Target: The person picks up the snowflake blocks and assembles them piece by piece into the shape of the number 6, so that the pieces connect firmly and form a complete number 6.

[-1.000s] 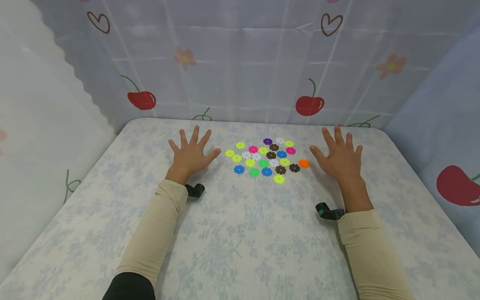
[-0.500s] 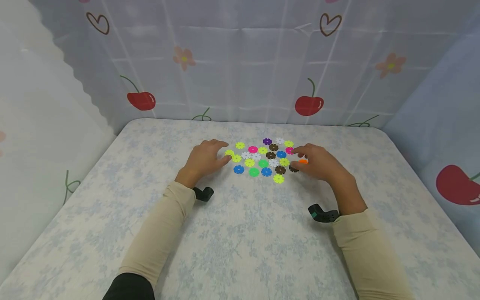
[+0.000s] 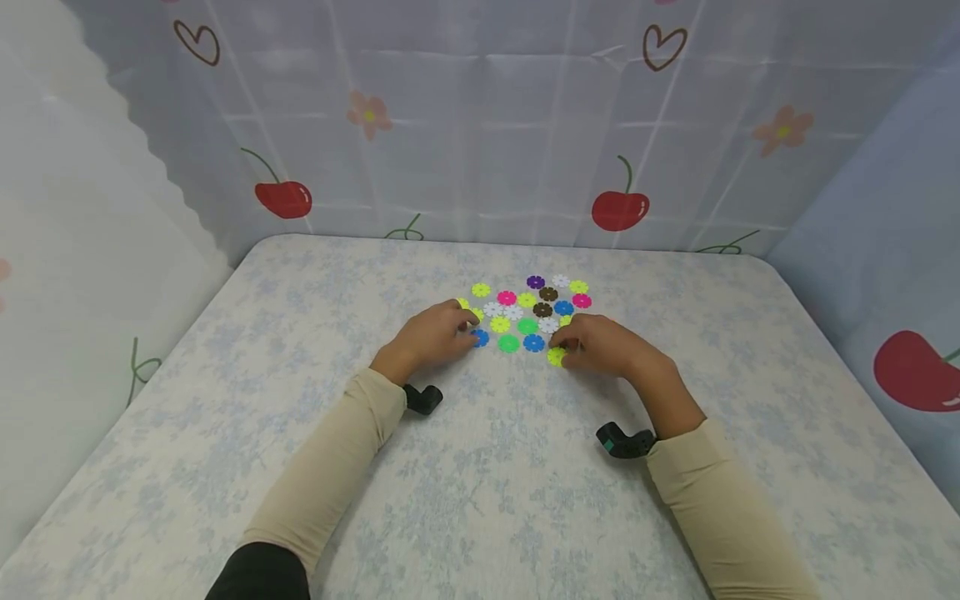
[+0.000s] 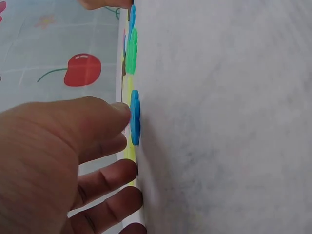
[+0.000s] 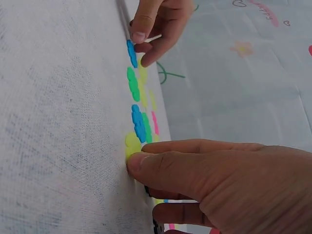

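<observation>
Flat, notched discs in several colours lie in a loose cluster on the table, among them a green disc point(image 3: 508, 343) and a purple disc point(image 3: 536, 282). My left hand point(image 3: 431, 337) is at the cluster's left edge, fingers loosely bent; in the left wrist view its thumb touches a blue disc point(image 4: 135, 117) beside the hand point(image 4: 58, 146). Over the right side is my right hand point(image 3: 611, 348), hiding discs beneath it. In the right wrist view, the hand point(image 5: 219, 175) rests its thumb on a yellow disc point(image 5: 131, 141), with the index finger relaxed near its far edge.
A pale patterned cloth covers the table point(image 3: 480, 483). Behind it hangs a curtain point(image 3: 480, 150) printed with cherries, flowers and hearts, and similar cloth flanks both sides. Each wrist wears a black device, one on the left point(image 3: 423, 400) and one on the right point(image 3: 626, 442).
Both hands have come inward and nearer from beside the cluster, their spread fingers now bent. The right hand has moved left over the brown and orange discs, which are now hidden.
</observation>
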Available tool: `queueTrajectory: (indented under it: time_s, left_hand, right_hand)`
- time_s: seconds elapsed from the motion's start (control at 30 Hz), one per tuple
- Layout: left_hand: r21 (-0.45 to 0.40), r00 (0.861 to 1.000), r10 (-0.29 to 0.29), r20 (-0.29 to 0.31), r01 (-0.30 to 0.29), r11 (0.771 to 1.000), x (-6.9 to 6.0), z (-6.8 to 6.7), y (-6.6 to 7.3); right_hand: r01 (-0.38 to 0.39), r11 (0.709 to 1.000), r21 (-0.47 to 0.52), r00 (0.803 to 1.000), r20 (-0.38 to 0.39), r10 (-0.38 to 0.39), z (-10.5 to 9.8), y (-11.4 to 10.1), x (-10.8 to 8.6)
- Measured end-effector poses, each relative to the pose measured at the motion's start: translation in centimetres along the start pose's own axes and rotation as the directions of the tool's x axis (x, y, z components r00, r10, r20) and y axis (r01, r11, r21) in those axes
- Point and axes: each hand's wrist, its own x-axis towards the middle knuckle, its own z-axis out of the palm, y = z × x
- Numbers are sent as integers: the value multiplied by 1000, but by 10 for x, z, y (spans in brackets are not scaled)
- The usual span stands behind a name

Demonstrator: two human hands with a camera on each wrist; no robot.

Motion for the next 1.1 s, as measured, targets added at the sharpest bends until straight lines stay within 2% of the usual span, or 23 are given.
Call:
queueTrajectory:
  time_s: [0.2,0.3,0.4,0.5,0.73,0.93,1.03,1.1]
  left_hand:
    - [50,1000,20,-8,-20,999,-1,3,2]
    - [39,1000,25,-18,-24,999,-1,3,2]
    - [-46,999,33,-33,-34,998,1,4,1]
    - [-179,998,44,-42,-51,983,2,5,-1]
    - [-421,999,36,-28,-44,906,5,7,-2]
    - [-603,1000,23,-6,-22,798,5,4,7]
    - [-660,999,32,-11,-31,751,4,3,11]
    - [-703,999,39,-8,-33,710,4,4,13]
  right_hand:
    - [25,999,27,1000,-14,-25,0,1,0]
    - [23,999,49,1000,-11,-22,0,1,1]
    - [20,998,63,1000,-21,-18,-1,1,1]
    - [16,996,84,999,-42,-13,-1,1,0]
    - [64,987,145,990,-137,-44,0,-4,2]
    - [155,975,156,961,-253,-112,4,-12,6]
    - [188,969,158,946,-295,-136,7,-16,8]
    - [201,967,155,937,-317,-144,9,-18,10]
